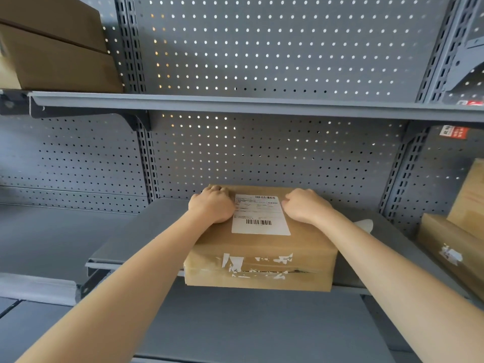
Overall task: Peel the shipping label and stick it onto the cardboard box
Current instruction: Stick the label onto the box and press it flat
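Resting on top of the cardboard box (259, 247), the left hand (213, 205) and right hand (306, 206) lie curled, one each side of the white shipping label (259, 216), which is stuck flat there. The box's front edge overhangs the grey shelf (125, 239), which has bare room left of it; other boxes (453, 231) sit well right.

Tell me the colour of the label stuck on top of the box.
White with black barcodes and print, on the shipping label; head view shows it.
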`<state>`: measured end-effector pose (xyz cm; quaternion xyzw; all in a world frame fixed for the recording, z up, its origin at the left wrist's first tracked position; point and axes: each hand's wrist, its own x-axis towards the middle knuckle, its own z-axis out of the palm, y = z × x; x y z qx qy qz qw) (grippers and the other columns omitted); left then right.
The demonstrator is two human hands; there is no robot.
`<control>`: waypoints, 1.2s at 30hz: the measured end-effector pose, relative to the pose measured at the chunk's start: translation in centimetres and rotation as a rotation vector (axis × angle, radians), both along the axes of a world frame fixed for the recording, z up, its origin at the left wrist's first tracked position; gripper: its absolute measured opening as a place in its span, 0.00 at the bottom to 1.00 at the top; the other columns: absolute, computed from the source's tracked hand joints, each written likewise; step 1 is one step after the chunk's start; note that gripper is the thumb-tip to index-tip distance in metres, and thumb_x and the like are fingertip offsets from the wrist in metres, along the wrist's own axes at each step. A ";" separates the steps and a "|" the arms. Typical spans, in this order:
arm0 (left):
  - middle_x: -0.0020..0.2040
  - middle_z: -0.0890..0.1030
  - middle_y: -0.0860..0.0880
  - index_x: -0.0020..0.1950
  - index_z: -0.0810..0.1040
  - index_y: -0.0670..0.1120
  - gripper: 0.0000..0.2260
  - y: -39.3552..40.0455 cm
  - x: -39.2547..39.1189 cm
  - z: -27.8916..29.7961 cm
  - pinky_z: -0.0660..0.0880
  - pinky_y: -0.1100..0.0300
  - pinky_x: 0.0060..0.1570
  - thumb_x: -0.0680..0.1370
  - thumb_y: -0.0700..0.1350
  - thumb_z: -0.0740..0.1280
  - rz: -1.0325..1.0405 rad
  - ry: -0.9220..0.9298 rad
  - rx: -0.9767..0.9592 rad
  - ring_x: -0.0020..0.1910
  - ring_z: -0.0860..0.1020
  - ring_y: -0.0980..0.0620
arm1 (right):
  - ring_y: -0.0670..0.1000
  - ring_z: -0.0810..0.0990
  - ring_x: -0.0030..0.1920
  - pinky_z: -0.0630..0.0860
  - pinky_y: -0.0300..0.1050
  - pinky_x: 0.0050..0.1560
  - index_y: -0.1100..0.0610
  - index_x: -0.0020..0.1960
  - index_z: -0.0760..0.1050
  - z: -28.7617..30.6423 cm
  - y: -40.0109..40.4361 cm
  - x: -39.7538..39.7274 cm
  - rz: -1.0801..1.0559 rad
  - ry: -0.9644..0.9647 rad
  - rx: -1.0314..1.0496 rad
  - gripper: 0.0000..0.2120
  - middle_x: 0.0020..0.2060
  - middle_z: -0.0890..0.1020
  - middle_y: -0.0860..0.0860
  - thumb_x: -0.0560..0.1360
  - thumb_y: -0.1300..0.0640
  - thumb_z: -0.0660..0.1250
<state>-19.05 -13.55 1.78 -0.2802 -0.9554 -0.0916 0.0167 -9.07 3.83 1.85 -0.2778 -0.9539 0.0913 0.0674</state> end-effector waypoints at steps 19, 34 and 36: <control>0.78 0.58 0.45 0.78 0.56 0.45 0.32 3.1 0.7 -0.2 0.54 0.48 0.75 0.79 0.62 0.48 -0.001 -0.030 0.009 0.77 0.56 0.45 | 0.61 0.74 0.62 0.72 0.50 0.51 0.58 0.62 0.74 -0.6 -1.6 -2.1 -0.074 0.075 0.014 0.28 0.64 0.75 0.59 0.77 0.37 0.53; 0.72 0.67 0.45 0.73 0.64 0.43 0.27 3.9 -0.5 0.3 0.61 0.48 0.68 0.80 0.59 0.50 0.046 0.049 0.070 0.72 0.63 0.45 | 0.57 0.78 0.46 0.70 0.44 0.40 0.57 0.44 0.74 1.2 -2.2 -2.8 -0.090 0.134 0.066 0.20 0.46 0.79 0.56 0.78 0.41 0.57; 0.73 0.66 0.46 0.74 0.62 0.44 0.31 4.5 -0.4 0.2 0.61 0.48 0.68 0.79 0.63 0.51 0.075 0.074 0.051 0.73 0.62 0.45 | 0.58 0.78 0.53 0.70 0.46 0.43 0.58 0.52 0.77 0.9 -2.9 -3.4 -0.118 0.145 0.119 0.23 0.52 0.80 0.56 0.76 0.38 0.59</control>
